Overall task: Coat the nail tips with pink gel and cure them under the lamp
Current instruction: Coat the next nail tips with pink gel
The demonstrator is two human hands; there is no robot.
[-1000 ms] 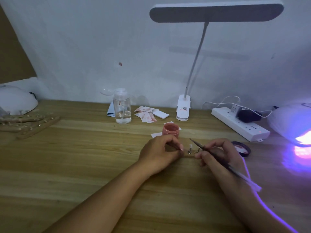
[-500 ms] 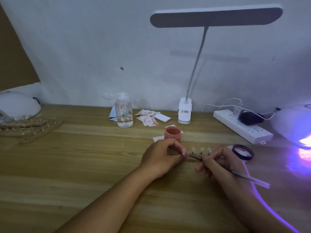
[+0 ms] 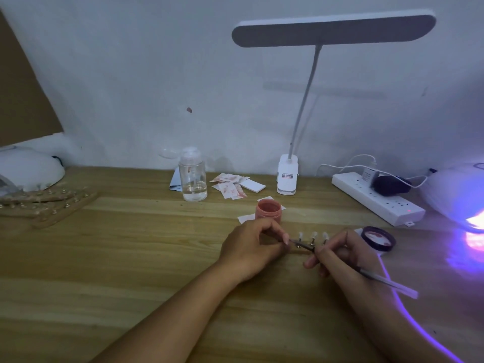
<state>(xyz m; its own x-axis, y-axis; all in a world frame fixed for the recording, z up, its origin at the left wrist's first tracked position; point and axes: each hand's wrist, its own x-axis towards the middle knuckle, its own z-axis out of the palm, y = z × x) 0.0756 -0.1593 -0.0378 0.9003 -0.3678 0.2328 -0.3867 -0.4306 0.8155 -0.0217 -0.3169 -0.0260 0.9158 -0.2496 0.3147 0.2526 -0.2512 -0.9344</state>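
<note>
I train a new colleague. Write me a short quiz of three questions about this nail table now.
1. True or false: the pink gel jar stands open.
2. The glowing curing lamp is: A far left; B far right; C behind the jar.
3. Fill in: the left hand pinches the nail tip holder; the right hand holds a ____.
Key: 1 true; 2 B; 3 brush.
</note>
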